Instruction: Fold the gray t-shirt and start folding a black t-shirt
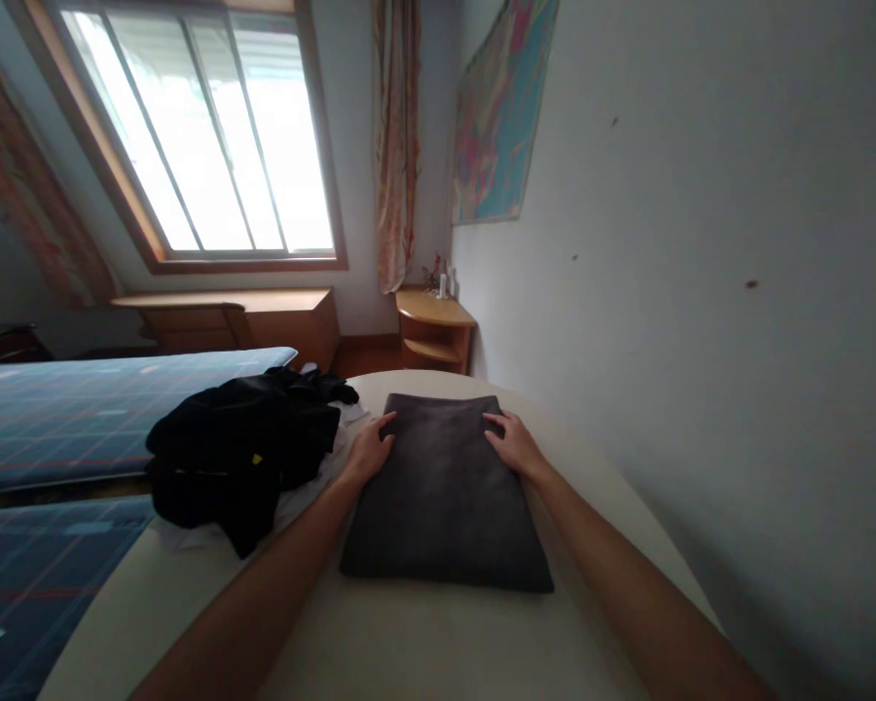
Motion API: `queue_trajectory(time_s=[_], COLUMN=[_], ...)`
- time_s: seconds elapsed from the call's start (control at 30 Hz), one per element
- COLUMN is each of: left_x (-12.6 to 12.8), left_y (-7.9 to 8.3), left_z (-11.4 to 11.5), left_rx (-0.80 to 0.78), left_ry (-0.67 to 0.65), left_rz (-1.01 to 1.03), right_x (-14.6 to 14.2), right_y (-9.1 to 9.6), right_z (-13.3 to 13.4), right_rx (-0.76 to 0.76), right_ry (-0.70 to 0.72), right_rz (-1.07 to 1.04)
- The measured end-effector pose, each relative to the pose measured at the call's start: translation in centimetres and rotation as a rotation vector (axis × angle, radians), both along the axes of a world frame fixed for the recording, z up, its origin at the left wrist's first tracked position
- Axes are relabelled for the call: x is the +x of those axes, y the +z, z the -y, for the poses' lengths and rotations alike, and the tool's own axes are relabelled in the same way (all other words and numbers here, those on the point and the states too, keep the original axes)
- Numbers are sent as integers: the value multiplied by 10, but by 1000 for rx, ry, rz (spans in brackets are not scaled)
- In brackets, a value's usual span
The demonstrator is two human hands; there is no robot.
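Note:
A dark grey cloth [449,497], folded into a flat, neat rectangle, lies on the round cream table [409,638]. My left hand [369,450] rests at its far left edge, thumb and forefinger apart on the fabric. At the far right edge, my right hand [515,445] touches the cloth with its fingers spread. Neither hand has fabric visibly pinched in it. Left of my left hand sits a rumpled pile of black clothing [240,458] with a small yellow mark, some white fabric [313,497] showing beneath it.
A plaid blue mattress [117,409] borders the table on the left. Close along the right runs a white wall [701,389]. Beyond the table stand a wooden corner shelf [438,310] with small items and a low wooden cabinet [284,302] under the window.

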State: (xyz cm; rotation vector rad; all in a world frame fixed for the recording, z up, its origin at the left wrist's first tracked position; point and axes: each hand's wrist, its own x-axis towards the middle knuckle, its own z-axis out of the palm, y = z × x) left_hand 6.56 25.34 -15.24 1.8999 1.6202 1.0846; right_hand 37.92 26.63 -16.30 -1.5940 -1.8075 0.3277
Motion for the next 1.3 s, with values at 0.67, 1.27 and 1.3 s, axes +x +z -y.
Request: queue_trajectory(time_s=[0.67, 1.27, 1.3], left_x=[-54, -70, -69], left_y=[17, 17, 18], left_z=[182, 175, 175], left_rx=[-394, -293, -271], left_ry=[-273, -342, -329], left_rz=[197, -145, -183], right_x=[-3, 28, 27], right_y=[19, 34, 34], right_z=[190, 211, 211], right_rx=[-226, -457, -456], right_ry=[85, 348, 342], right_rz=[-105, -165, -152])
